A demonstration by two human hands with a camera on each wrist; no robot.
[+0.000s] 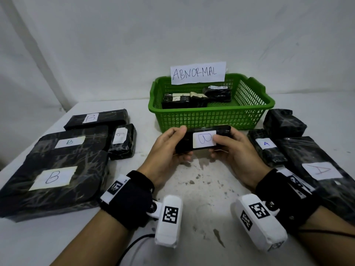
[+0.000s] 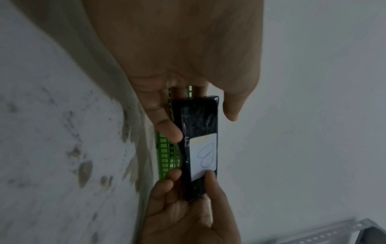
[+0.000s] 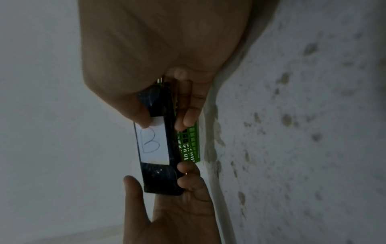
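A small black wrapped parcel (image 1: 201,139) with a white label marked B is held above the table, just in front of the green basket (image 1: 211,116). My left hand (image 1: 172,144) grips its left end, thumb on top and fingers curled beneath. My right hand (image 1: 228,148) grips the right end, thumb on the label's edge. The left wrist view shows the parcel (image 2: 199,132) between both hands. The right wrist view shows the parcel (image 3: 158,175) and the B on its label.
The green basket carries an ABNORMAL sign (image 1: 197,72) and holds several black parcels. Parcels labelled B (image 1: 55,175) lie on the table's left. Parcels labelled A (image 1: 318,169) lie on the right. The stained white tabletop (image 1: 201,189) stretches below my hands.
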